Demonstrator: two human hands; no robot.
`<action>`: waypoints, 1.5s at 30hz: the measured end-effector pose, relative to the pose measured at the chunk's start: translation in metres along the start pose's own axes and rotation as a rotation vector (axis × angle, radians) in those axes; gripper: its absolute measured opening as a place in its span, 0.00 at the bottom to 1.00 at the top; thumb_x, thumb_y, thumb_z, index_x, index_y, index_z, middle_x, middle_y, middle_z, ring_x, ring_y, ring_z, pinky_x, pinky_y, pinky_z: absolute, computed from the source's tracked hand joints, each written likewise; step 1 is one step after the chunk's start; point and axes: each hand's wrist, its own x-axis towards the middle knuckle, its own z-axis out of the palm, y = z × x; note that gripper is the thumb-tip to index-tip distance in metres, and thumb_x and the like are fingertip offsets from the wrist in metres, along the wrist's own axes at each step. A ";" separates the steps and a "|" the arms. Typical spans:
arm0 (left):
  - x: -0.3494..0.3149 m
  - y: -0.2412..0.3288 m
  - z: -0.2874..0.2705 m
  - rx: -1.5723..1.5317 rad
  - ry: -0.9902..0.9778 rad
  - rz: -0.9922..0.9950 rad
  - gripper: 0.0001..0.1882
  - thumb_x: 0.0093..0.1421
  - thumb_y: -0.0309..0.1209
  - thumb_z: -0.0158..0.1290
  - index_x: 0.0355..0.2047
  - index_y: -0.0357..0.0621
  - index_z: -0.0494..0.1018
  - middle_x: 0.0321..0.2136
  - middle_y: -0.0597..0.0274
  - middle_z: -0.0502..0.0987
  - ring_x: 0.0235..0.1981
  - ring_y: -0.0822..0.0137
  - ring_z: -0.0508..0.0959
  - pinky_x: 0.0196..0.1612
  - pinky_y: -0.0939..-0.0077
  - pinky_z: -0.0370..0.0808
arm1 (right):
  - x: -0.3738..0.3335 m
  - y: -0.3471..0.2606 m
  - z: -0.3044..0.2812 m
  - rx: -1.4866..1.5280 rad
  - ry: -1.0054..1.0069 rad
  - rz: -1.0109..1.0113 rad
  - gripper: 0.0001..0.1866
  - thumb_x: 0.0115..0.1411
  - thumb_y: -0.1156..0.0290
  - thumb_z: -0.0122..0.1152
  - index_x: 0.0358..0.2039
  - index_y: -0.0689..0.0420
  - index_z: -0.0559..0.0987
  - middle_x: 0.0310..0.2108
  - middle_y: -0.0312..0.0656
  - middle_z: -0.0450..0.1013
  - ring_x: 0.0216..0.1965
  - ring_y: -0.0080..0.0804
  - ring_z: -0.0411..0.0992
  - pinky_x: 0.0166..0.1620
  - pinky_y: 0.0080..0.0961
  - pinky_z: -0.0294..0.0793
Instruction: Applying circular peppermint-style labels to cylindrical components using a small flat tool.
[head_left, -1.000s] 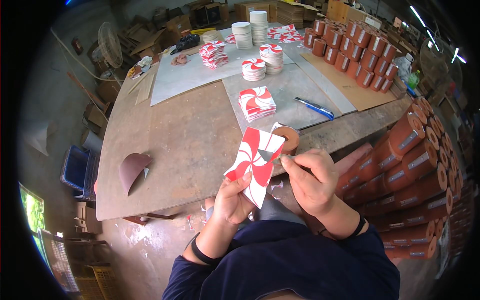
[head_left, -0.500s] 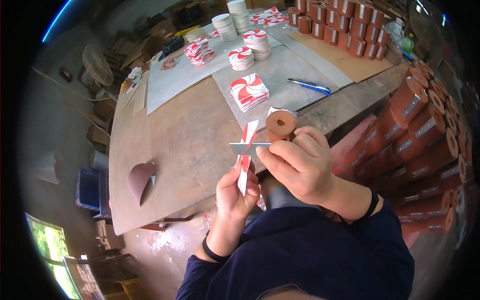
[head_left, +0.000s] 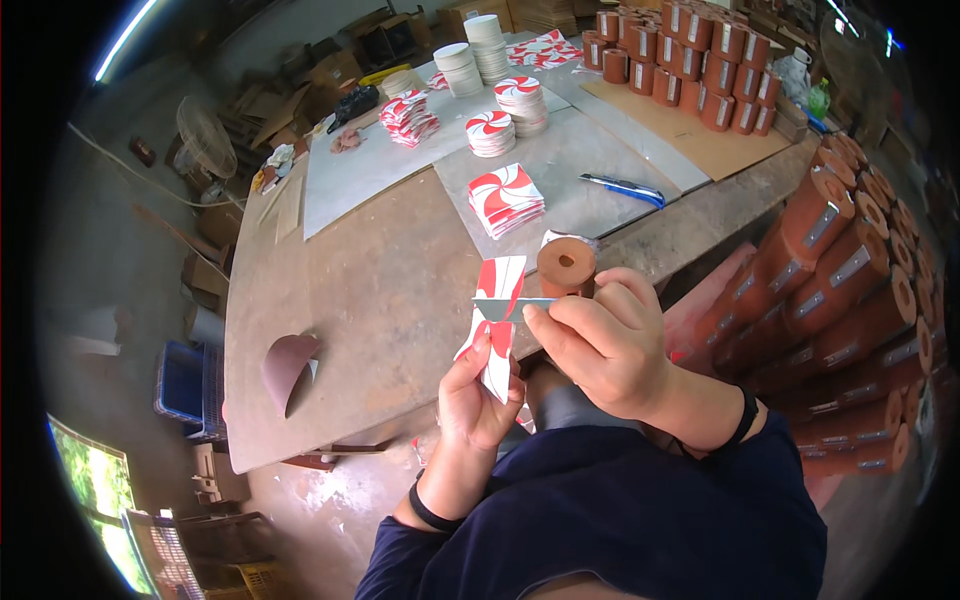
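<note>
My left hand (head_left: 476,394) pinches a piece of red-and-white swirl-printed paper (head_left: 495,365) between thumb and fingers, its lower end bent toward me. In my right hand (head_left: 608,348) a flat grey blade (head_left: 495,309) is gripped, pointing left and lying across the paper. Whether the blade has cut into the paper, I cannot tell. Just beyond my right fingers stands a brown cylinder (head_left: 567,262) with a hole in its top. A stack of matching square printed sheets (head_left: 506,198) lies farther up the table.
A blue utility knife (head_left: 625,189) lies on a grey board. Round stacks of white discs (head_left: 487,50) and printed discs (head_left: 490,134) stand farther back. Brown cylinders are piled at the far right (head_left: 690,55) and beside me (head_left: 845,265). A curved brown sheet (head_left: 287,372) rests on the table (head_left: 350,270).
The paper has turned, so more of its printed face shows around the blade. Both hands keep their hold, and the whole view has shifted slightly.
</note>
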 end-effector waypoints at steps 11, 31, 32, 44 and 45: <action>-0.003 -0.007 0.008 0.207 0.106 0.155 0.11 0.60 0.29 0.45 0.44 0.44 0.67 0.31 0.62 0.76 0.27 0.68 0.78 0.24 0.74 0.77 | -0.002 0.006 0.000 0.075 -0.021 0.030 0.15 0.39 0.80 0.61 0.33 0.61 0.80 0.27 0.36 0.67 0.25 0.34 0.64 0.33 0.31 0.67; 0.000 0.007 -0.005 -0.010 -0.048 -0.050 0.10 0.61 0.27 0.45 0.42 0.37 0.68 0.36 0.61 0.72 0.30 0.67 0.77 0.29 0.76 0.78 | 0.002 0.006 0.000 0.010 -0.039 0.106 0.15 0.41 0.82 0.62 0.33 0.56 0.81 0.24 0.32 0.66 0.23 0.27 0.64 0.44 0.37 0.67; -0.001 0.006 -0.003 -0.008 -0.051 -0.050 0.10 0.61 0.27 0.45 0.42 0.37 0.68 0.36 0.61 0.72 0.30 0.67 0.77 0.29 0.76 0.78 | 0.002 0.006 -0.001 0.022 -0.044 0.100 0.15 0.41 0.82 0.62 0.33 0.56 0.81 0.24 0.31 0.66 0.23 0.27 0.64 0.45 0.38 0.67; -0.005 -0.005 0.017 0.388 0.115 0.140 0.12 0.58 0.31 0.49 0.42 0.41 0.68 0.26 0.60 0.76 0.21 0.69 0.73 0.20 0.77 0.71 | -0.004 0.014 -0.003 0.119 -0.003 0.159 0.17 0.41 0.85 0.58 0.34 0.56 0.81 0.22 0.34 0.67 0.24 0.29 0.67 0.47 0.41 0.67; -0.004 -0.004 0.015 0.398 0.078 0.141 0.13 0.58 0.31 0.49 0.42 0.40 0.68 0.26 0.58 0.76 0.20 0.68 0.73 0.20 0.77 0.71 | -0.004 0.014 -0.002 0.119 -0.004 0.158 0.17 0.41 0.85 0.58 0.34 0.56 0.81 0.22 0.34 0.67 0.24 0.29 0.67 0.47 0.41 0.67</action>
